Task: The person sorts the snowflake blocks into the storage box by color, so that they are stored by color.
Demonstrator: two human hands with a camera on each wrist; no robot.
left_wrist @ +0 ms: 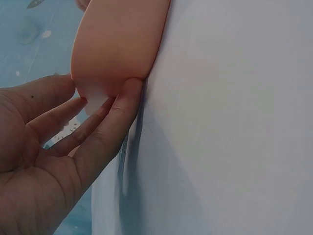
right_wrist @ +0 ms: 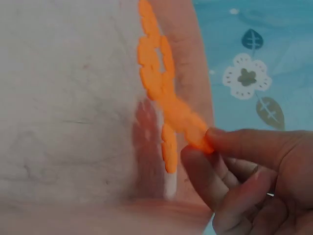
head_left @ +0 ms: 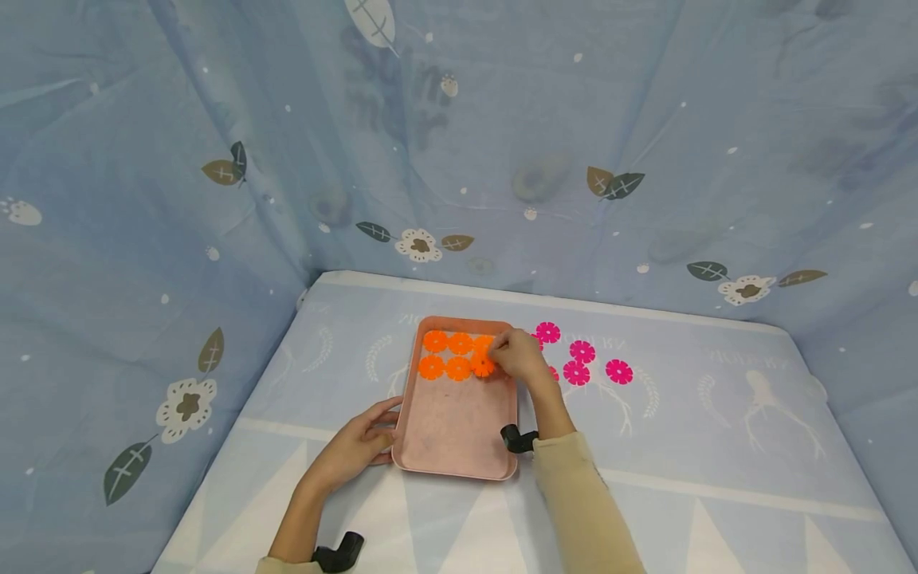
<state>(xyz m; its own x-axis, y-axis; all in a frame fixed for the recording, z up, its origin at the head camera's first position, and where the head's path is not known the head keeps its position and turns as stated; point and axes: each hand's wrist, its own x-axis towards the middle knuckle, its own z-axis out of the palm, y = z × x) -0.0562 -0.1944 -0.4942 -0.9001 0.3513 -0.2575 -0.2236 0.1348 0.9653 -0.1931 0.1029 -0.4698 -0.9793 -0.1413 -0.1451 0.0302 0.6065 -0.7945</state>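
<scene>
A shallow pink tray [head_left: 459, 430] lies on the table, with several orange slotted flower-shaped discs [head_left: 432, 367] in two rows at its far end. My right hand [head_left: 521, 356] is over the tray's far right corner and pinches one orange slotted disc [right_wrist: 198, 134] between thumb and finger. That disc is tilted over others in the right wrist view. At the tray's left side, my left hand [head_left: 362, 440] holds the outer wall; the left wrist view shows its digits [left_wrist: 128, 100] against the wall's edges.
Several magenta slotted discs [head_left: 577, 372] lie loose on the patterned tablecloth [head_left: 688, 430] right of the tray, some partly hidden by my right hand. Blue printed curtains [head_left: 502, 159] hang behind the table and at both sides.
</scene>
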